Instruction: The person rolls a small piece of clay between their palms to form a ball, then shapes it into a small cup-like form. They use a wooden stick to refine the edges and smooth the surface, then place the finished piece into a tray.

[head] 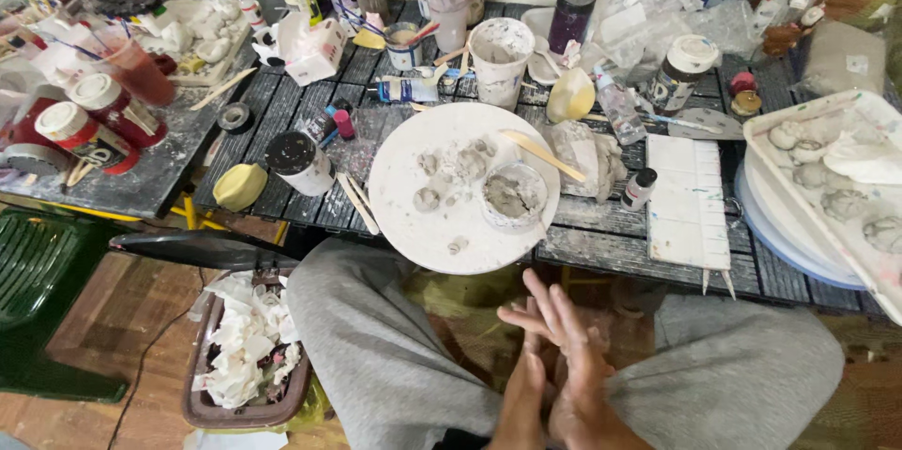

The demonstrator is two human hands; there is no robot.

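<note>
Two bare hands are pressed palm to palm low in the frame, above the lap: the left hand (526, 370) and the right hand (575, 364) lie flat against each other with the fingers spread and pointing up and away. Nothing can be seen between the palms; whether a small bit of clay is hidden there cannot be told. Both hands are flat, not gripping.

Just beyond the fingertips, on the edge of a dark slatted table (601, 241), a round white board (413, 215) is set. Small grey clay lumps (458, 168) are scattered on it, and a small clay-smeared cup (513, 194) stands on its right part. A wooden stick (543, 155) rests across the board's upper right rim.

The step in hand is judged to be a rubbing or rolling of the palms, away from the board. A next move would call for the hands to be parted and carried forward over the board's near rim.

Around the board are paint jars, a white tub (500, 57), a pale tile slab (688, 198) and a tray of clay pieces (850, 196) at the right
</note>
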